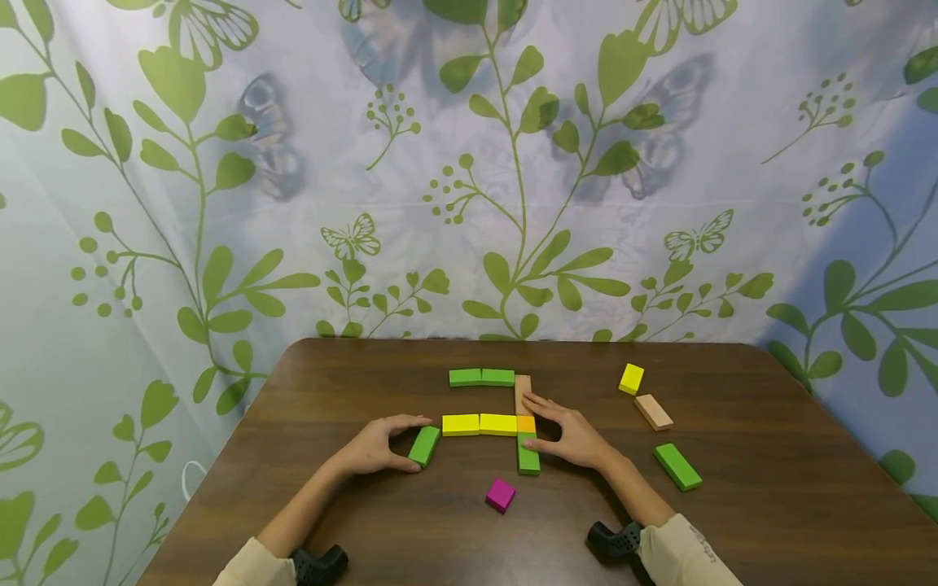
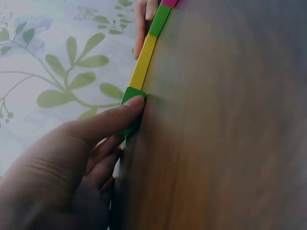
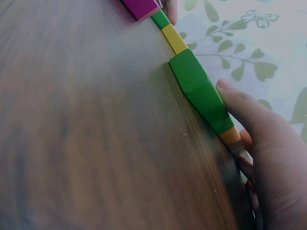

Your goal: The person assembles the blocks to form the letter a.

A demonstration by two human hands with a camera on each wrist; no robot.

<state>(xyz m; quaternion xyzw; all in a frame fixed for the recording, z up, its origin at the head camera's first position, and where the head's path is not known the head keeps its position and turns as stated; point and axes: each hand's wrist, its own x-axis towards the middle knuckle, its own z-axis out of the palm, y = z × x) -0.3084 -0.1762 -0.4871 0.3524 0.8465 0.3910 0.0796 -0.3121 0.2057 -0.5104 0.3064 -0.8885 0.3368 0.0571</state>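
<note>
Thumb and fingers on the left hand pinch a green block — yellow blocks sit just right of that hand. The right hand has its fingers apart, touching a wooden block, with its thumb on another green block. Only the head view shows me loose blocks right of it. A brown table is under both hands — a leafy cloth hangs beyond them.

The right hand partly hides the pale wooden block.
</note>
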